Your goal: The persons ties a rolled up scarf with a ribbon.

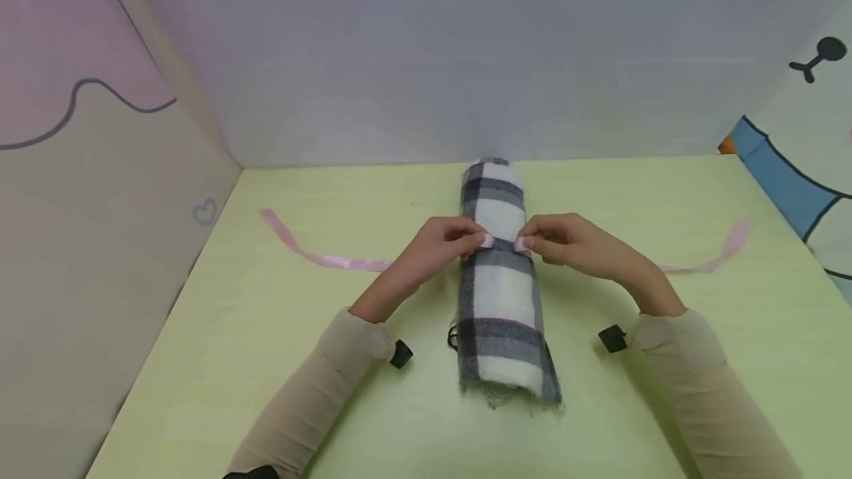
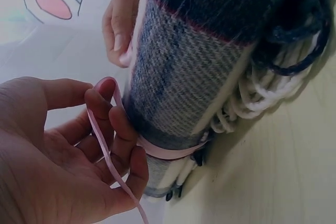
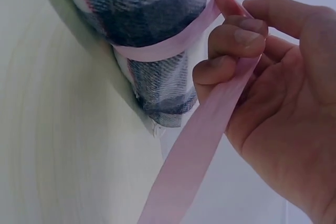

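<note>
The rolled plaid scarf [image 1: 502,283] lies lengthwise in the middle of the pale green table [image 1: 266,361], fringe toward the person, and a pink ribbon [image 1: 326,259] passes under and around its middle so the roll cannot spring loose. The left hand [image 1: 442,242] and right hand [image 1: 566,241] each pinch a ribbon end with curled fingers atop the roll, apparently keeping it taut; the loose tails trail outward over the table toward either side

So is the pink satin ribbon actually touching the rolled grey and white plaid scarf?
Touching. In the right wrist view the pink satin ribbon wraps snugly against the rolled grey and white plaid scarf, with no gap, pulled by the right hand.
</note>
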`<move>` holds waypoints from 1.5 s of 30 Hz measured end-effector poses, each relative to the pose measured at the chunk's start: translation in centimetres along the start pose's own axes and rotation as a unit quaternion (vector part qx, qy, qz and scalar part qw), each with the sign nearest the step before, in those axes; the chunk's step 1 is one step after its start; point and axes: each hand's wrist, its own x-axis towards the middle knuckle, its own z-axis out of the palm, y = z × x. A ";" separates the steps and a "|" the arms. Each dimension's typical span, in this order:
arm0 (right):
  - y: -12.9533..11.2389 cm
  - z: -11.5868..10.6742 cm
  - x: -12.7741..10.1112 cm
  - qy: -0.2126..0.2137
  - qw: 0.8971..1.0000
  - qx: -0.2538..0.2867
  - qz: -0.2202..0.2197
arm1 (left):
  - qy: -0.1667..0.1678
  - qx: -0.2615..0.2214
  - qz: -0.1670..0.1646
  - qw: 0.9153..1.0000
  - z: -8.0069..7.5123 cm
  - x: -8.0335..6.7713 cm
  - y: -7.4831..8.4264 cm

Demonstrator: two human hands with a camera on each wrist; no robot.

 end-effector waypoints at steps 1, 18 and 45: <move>0.0 0.0 0.0 0.000 1.000 -0.001 0.001 | -0.002 0.002 0.006 1.000 0.1 0.0 0.1; -0.7 0.4 0.4 0.017 1.000 0.010 -0.001 | -0.034 0.051 0.012 0.998 0.7 -0.5 0.5; -2.7 1.1 3.6 -0.043 0.997 0.062 -0.019 | -0.029 0.212 0.055 0.975 2.2 -2.0 2.1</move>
